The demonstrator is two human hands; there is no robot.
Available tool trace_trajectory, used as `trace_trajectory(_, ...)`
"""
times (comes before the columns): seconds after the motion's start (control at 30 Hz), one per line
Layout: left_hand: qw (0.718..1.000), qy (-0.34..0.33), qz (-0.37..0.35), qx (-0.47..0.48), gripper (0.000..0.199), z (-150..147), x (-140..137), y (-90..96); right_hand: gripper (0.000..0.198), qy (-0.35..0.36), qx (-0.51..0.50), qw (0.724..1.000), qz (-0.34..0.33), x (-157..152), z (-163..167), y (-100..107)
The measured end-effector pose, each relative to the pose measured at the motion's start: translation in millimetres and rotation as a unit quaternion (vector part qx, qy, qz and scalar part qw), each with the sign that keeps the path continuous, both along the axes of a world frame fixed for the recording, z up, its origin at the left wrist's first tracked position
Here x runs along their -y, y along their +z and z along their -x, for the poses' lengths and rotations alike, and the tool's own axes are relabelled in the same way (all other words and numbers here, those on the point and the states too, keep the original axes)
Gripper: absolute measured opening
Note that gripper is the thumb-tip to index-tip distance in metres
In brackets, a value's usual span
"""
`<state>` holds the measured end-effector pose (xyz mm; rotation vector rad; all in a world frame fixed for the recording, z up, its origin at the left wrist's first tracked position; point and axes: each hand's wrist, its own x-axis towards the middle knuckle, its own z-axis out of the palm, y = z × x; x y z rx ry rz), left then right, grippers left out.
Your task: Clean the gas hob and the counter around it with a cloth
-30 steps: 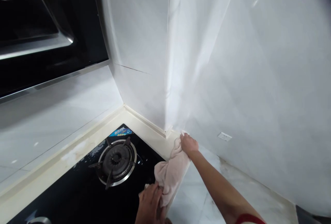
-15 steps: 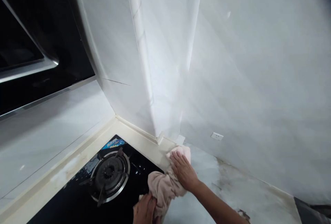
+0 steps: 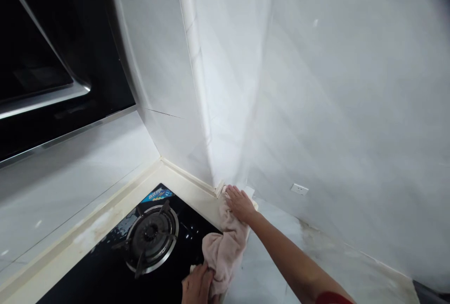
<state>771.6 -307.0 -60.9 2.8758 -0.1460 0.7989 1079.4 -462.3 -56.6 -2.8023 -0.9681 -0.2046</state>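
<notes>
A pale pink cloth (image 3: 227, 252) lies bunched along the right edge of the black gas hob (image 3: 105, 271) and over the cream counter strip beside it. My right hand (image 3: 241, 204) rests flat on the far end of the cloth, fingers stretched out, pressing it near the foot of the wall corner. At the bottom edge, my left hand (image 3: 197, 285) has bent fingers closed on the near end of the cloth; its fingertips are partly hidden. A small pale bit shows beside its knuckles. Left of the cloth is a round burner (image 3: 151, 233) with a dark pan support.
A black range hood (image 3: 63, 51) hangs at upper left. White tiled walls (image 3: 333, 107) meet behind the counter, with a socket (image 3: 299, 189) low on the right. A cream raised edge (image 3: 190, 176) borders the counter (image 3: 207, 205). Whitish residue (image 3: 93, 231) lies behind the hob.
My right hand has slid forward and left towards the wall corner, stretching the cloth out along the counter. The left hand stays nearly in place. The view has shifted slightly.
</notes>
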Motion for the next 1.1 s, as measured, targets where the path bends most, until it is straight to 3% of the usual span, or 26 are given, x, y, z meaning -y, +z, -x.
trace_trajectory(0.17,0.999,0.006,0.039,0.011,0.043,-0.1,5.6,0.2,0.054,-0.075,0.025,0.997,-0.024,61.5,41.5,-40.0)
trace_trajectory(0.23,0.999,0.007,0.049,0.021,0.042,-0.7,7.1,-0.6,0.053,-0.091,0.041,0.994,-0.031,72.3,50.6,-49.1)
trace_trajectory(0.33,0.998,0.009,0.05,0.033,0.043,-2.1,7.6,-2.9,0.053,-0.088,0.021,0.996,-0.015,56.4,42.9,-41.8)
trace_trajectory(0.5,0.996,0.011,0.047,0.077,0.04,-6.3,7.2,-8.8,0.052,-0.046,-0.007,0.999,-0.002,-15.2,5.5,-9.4)
trace_trajectory(0.57,0.995,0.014,0.049,0.083,0.037,-7.0,7.0,-9.4,0.052,-0.035,-0.006,0.999,-0.004,-29.8,-2.8,-4.6)
trace_trajectory(0.63,0.997,0.012,0.046,0.067,0.037,-5.9,5.9,-6.6,0.052,-0.028,-0.006,1.0,-0.007,-26.6,-4.8,-5.0)
trace_trajectory(0.77,1.0,-0.018,0.006,0.008,0.042,0.0,1.7,8.8,0.052,-0.071,-0.012,0.997,-0.012,12.1,3.1,-8.0)
trace_trajectory(0.9,0.999,-0.03,-0.008,-0.026,0.044,3.4,0.2,24.5,0.051,-0.128,0.001,0.992,-0.02,38.3,27.9,-7.8)
trace_trajectory(1.0,0.999,-0.024,-0.006,-0.023,0.045,2.2,2.8,25.9,0.044,-0.113,0.032,0.993,-0.028,41.3,64.0,-15.9)
trace_trajectory(1.1,1.0,-0.012,0.024,0.016,0.041,-0.3,7.1,19.1,0.038,-0.073,0.055,0.992,-0.086,41.1,102.9,-32.8)
